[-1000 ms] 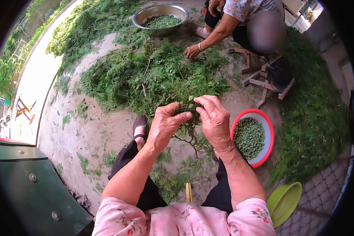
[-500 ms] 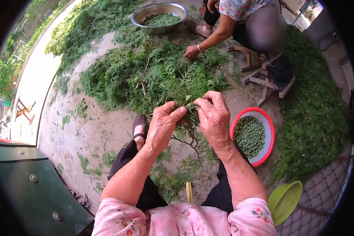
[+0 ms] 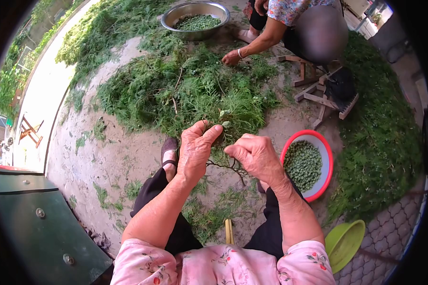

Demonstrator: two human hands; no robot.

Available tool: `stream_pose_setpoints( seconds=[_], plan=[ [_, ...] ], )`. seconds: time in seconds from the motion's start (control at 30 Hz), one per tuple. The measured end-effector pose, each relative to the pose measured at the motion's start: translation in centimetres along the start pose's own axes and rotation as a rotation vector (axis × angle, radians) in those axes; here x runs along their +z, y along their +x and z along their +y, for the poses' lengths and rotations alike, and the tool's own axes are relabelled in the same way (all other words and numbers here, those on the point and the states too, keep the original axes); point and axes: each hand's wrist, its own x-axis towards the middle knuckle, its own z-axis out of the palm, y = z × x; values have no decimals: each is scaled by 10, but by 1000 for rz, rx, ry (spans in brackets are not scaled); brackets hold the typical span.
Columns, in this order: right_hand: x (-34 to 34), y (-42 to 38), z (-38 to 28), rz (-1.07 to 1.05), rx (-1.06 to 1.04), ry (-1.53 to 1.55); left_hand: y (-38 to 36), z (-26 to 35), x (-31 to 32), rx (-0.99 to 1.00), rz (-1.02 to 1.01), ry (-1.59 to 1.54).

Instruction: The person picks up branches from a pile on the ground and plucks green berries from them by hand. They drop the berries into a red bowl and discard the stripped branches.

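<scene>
- Far left of both hands: dark green metal box (image 3: 43, 223) w/ round studs; beyond it a small wooden stool (image 3: 28, 130) by the pale path. No writing on either.
- Left hand (image 3: 195, 152): grip clenched on a leafy sprig (image 3: 223, 137), thumb and fingers pinching the top of the stem; small pale-green buds show just above the fingertips. Sprig hangs down between the two hands, thin brown twigs trailing below.
- Ahead of the hands: big heap of cut green branches (image 3: 185, 90) on the dirt ground. Past it a steel bowl (image 3: 195, 19) holding green seeds.
- Right hand (image 3: 254, 159): just right of the sprig, a bit lower than the left; fingers curled, thumb to fingertips. Looks pinched shut, but can't tell if a seed is inside.
- Step in hand, as I judge it: stripping seeds off the sprig, right hand w/ a fresh pick or coming off one.
- Next move calls for: short carry to the right and a drop, left grip holding the sprig steady.
- Right of the right hand, near: red-rimmed bowl (image 3: 308, 164) part full of green seeds. Lower right: empty lime-green basin (image 3: 345, 244).
- Top right: another person's hand (image 3: 231, 57) in the heap, by a low wooden stool (image 3: 318, 92).
- No brands, labels or readable text anywhere.
</scene>
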Motion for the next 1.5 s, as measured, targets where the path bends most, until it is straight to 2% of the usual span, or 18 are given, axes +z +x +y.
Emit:
stream_pose_setpoints(
  seconds=[0.03, 0.1, 0.17, 0.3, 0.37, 0.43, 0.5, 0.53, 0.7, 0.77, 0.8, 0.83, 0.93, 1.0, 1.23, 1.33, 1.4, 1.5],
  plan=[
    [-5, 1, -1, 6, 173, 97, 0, -1, -1, 19, 3, 22],
    [-4, 4, 6, 315, 198, 158, -2, 1, 0, 17, -27, 56],
    [-10, 7, 1, 311, 322, 348, -3, 2, 5, 12, -67, 90],
    [4, 6, 6, 218, 380, 485, -8, 0, 7, 67, -162, 102],
    [8, 5, 9, 248, 262, 395, -9, 0, 7, 61, -143, 281],
    [9, 3, 4, 241, 323, 393, -7, -10, 6, 92, -146, 229],
    [14, 1, 4, 362, 5, -65, -7, -14, 6, 124, -150, 178],
    [17, 0, 0, 401, -64, -143, -8, -13, 6, 116, -147, 207],
    [13, 1, 5, 410, -143, -161, -11, -7, 11, 84, -147, 360],
    [7, 4, 1, 272, 257, 594, -13, -5, 13, 88, -153, 254],
    [1, 6, 4, 238, 267, 760, -14, -1, 17, 122, -114, 256],
    [-1, 7, 11, 225, 294, 895, -14, -1, 17, 124, -114, 255],
    [-1, 8, 14, 211, 359, 931, -16, -2, 17, 114, -111, 207],
    [2, 8, 14, 173, 363, 609, -17, 0, 17, 107, -133, 258],
    [3, 4, 6, 214, 350, 638, -12, -8, 13, 120, -110, 287],
    [4, 3, 7, 269, -36, 185, -15, -2, 15, 109, -87, 300],
    [7, 2, 2, 317, -121, 40, -14, 0, 12, 113, -90, 424],
    [5, 4, 1, 431, -237, -168, -17, 4, 20, 95, -22, 393]
  ],
)
